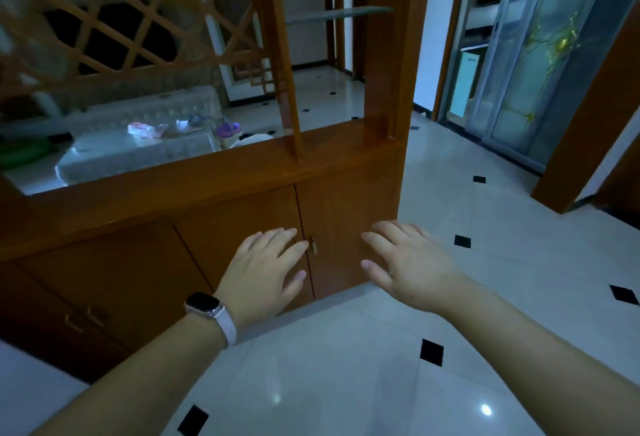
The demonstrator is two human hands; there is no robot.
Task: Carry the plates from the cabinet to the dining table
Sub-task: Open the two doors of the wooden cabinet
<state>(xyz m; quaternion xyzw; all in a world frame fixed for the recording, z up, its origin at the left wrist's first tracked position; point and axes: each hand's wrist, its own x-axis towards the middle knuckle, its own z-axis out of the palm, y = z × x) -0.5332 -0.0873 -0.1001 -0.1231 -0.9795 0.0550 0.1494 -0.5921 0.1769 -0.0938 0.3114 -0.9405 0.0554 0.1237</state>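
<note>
A low wooden cabinet [239, 217] forms the base of a room divider, and its doors are closed. A small metal handle [312, 244] sits on the rightmost door [346, 221]. My left hand [266, 273], with a watch on its wrist, hovers open just left of that handle, fingers spread. My right hand [405, 262] is open too, held in front of the rightmost door near the cabinet's right end. Neither hand holds anything. No plates are in view.
Above the cabinet stand wooden posts [277, 55] and a lattice panel [114, 30]. Beyond them is a cloth-covered table [145, 148] with small items. White tiled floor [450, 297] with black diamonds spreads to the right. Glass sliding doors [540, 55] stand at far right.
</note>
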